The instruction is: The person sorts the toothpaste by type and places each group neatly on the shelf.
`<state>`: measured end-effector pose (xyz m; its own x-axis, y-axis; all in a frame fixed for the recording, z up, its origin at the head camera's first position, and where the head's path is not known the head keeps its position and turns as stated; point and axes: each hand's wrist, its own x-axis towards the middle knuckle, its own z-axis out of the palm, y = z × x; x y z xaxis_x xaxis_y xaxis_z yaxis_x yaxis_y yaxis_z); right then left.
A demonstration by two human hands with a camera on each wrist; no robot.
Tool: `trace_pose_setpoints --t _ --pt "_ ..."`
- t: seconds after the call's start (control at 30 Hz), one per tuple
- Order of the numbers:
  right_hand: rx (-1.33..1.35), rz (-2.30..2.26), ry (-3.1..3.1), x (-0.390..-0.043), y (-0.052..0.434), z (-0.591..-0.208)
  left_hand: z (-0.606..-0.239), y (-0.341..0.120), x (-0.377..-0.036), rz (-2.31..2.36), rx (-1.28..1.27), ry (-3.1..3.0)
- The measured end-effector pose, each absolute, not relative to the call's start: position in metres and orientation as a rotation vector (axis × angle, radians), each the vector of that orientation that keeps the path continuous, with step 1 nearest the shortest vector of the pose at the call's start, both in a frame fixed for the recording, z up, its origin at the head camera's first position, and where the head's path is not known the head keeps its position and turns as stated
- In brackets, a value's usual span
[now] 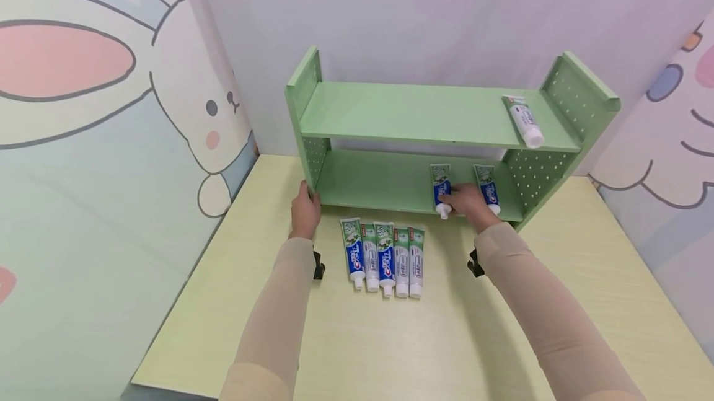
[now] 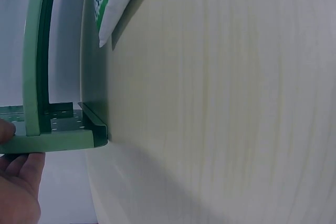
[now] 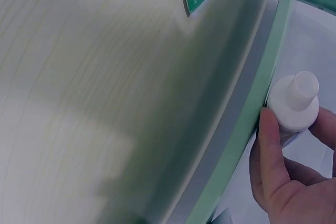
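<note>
Currently, your right hand [image 1: 467, 199] is gripping a toothpaste tube [image 1: 441, 184] on the lower shelf [image 1: 374, 181], its cap lying by the front edge. Another tube [image 1: 486, 184] is lying just right of it, the upper shelf [image 1: 413, 110] is spanning above, and five tubes [image 1: 385, 255] are lying on the table [image 1: 223, 302]. Your left hand [image 1: 305, 212] is clasping the left panel [image 1: 305, 88], room stretching from there to the gripped tube.

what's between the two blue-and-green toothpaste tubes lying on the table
A white-and-green tube lies between the left blue-and-green tube and the right blue-and-green tube. The head view shows all three on the table.
</note>
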<state>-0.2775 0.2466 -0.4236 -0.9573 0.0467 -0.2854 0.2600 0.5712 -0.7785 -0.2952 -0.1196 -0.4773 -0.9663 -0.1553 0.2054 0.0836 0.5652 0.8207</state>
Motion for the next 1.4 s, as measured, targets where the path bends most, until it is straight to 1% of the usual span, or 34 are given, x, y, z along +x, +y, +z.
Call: trace_pose_setpoints --t 0.4,0.73,1.4 --pt "0.247 -1.336 2.589 -0.279 0.249 -0.427 -0.481 -0.119 -0.298 -1.343 0.059 -2.541" --pt "0.214 -1.28 2.668 -0.272 0.252 -0.427 -0.479 -0.12 -0.298 -1.344 0.04 -2.541" --pt "0.23 -1.24 2.712 -0.265 0.252 -0.43 -0.479 -0.121 -0.296 -1.344 0.042 -2.536"
